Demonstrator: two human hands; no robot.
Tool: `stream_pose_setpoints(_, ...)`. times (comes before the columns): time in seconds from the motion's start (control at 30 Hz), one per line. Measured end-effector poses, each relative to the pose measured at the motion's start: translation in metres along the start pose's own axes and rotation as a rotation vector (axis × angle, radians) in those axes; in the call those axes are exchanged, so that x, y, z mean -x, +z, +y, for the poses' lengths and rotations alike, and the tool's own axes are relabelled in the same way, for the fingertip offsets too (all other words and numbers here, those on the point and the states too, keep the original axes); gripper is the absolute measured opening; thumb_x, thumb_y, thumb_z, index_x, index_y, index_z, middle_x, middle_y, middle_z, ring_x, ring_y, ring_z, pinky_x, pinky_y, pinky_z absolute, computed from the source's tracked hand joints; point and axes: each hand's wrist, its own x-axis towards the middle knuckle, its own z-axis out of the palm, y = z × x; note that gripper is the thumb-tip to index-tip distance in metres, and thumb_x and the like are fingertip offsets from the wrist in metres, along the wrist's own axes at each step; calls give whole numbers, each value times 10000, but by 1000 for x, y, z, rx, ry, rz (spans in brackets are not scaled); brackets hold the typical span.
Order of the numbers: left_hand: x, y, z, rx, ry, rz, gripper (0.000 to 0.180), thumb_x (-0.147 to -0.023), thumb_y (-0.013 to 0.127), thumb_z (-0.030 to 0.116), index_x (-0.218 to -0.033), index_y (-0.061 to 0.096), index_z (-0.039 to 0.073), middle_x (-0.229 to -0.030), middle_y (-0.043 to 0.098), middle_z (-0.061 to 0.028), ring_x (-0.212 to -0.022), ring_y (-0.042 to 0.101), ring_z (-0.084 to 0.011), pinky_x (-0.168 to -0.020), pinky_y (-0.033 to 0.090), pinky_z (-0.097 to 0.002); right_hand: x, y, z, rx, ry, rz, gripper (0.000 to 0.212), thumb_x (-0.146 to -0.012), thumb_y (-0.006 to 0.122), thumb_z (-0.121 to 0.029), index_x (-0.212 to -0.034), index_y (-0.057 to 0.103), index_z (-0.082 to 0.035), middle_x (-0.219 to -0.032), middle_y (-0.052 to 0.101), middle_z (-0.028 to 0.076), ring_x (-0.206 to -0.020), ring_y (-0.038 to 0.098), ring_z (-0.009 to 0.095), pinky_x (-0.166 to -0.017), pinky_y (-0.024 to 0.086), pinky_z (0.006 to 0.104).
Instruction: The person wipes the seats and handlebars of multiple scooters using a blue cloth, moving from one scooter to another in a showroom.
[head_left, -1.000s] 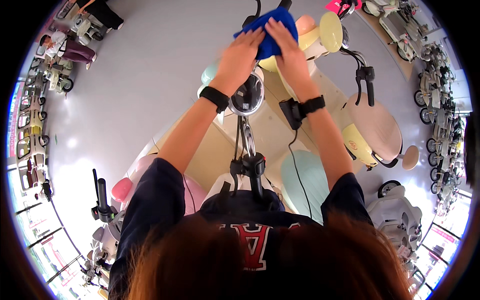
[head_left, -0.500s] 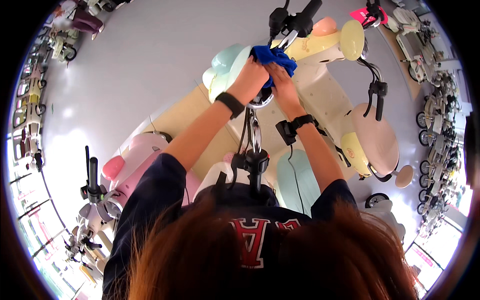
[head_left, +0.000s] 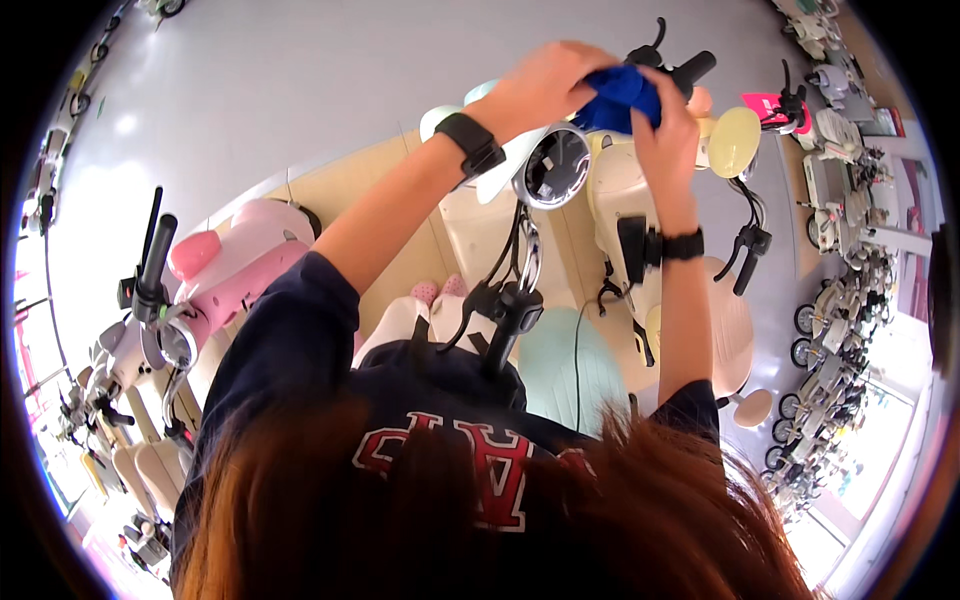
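Note:
A blue cloth (head_left: 622, 98) is gripped between both hands, bunched up and lifted above the front of a mint-and-cream scooter. My left hand (head_left: 556, 82) closes on its left side, wrist bent over the top. On the right edge, my right hand (head_left: 668, 140) pinches the cloth with thumb and fingers. Just below the cloth is the scooter's round, chrome-rimmed dark dial (head_left: 557, 167), with shiny reflections and nothing over it. Nearer to me, the black handlebar grip and lever (head_left: 508, 325) point toward my body. The scooter's mint seat (head_left: 570, 370) lies beside my lap.
A yellow-and-cream scooter (head_left: 735, 143) with a pinkish seat stands close on the right. At the left is a pink scooter (head_left: 250, 250), its handlebar (head_left: 153, 270) sticking up. Rows of parked scooters (head_left: 840, 330) line the right side. Grey floor (head_left: 330, 90) stretches ahead.
Both hands have come off the round dial with the blue cloth, moving up and to the right. The dial, covered before, now shows. My view has shifted somewhat.

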Motion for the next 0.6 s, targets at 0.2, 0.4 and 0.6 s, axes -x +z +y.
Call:
stream_pose_setpoints(0.2, 75, 13, -38, -10, -365, 23, 307, -841, 584, 39, -1144, 617, 1, -984, 667, -238, -902, 631, -418, -782, 497, -458, -4, 78, 38, 39, -158, -327, 402, -753, 619, 22, -1147, 615, -61, -1185, 652, 146, -1140, 575, 358, -1015, 452, 438)
stream_pose_setpoints(0.4, 160, 26, -3, 281, -669, 103, 201, -881, 559, 92, -1015, 599, -52, -828, 650, -259, -806, 650, -390, -726, 500, -425, 18, 103, 0, 9, -286, -566, 348, -716, 543, -5, -1048, 646, -3, -1099, 669, 182, -1116, 585, 368, -1091, 377, 481)
stream_pose_setpoints(0.6, 227, 38, 35, 306, -636, 85, 706, -841, 564, -59, -1503, 352, 60, -1485, 419, -248, -1023, 620, -448, -906, 513, -467, 59, 95, -34, -24, -394, -773, 475, -679, 547, 43, -1147, 612, -5, -1299, 624, 125, -1273, 526, 339, -1126, 371, 468)
